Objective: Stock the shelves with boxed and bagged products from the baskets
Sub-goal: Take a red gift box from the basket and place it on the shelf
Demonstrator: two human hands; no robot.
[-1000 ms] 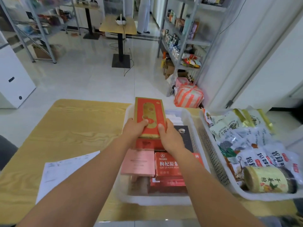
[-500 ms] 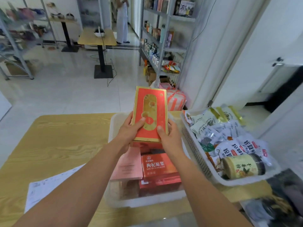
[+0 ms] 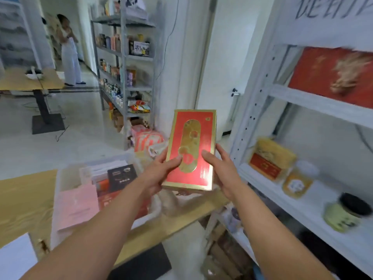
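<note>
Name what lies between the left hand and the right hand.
In the head view, the red and gold box fills that stretch: the left hand grips its left edge, the right hand its right edge.

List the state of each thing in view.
Red and gold flat cardboard box: held up in both hands.
Left hand: grips the box's left edge.
Right hand: grips its right edge.
White plastic basket: on the table, holding boxes.
Pale green jar, black lid: closed, on shelf.
</note>
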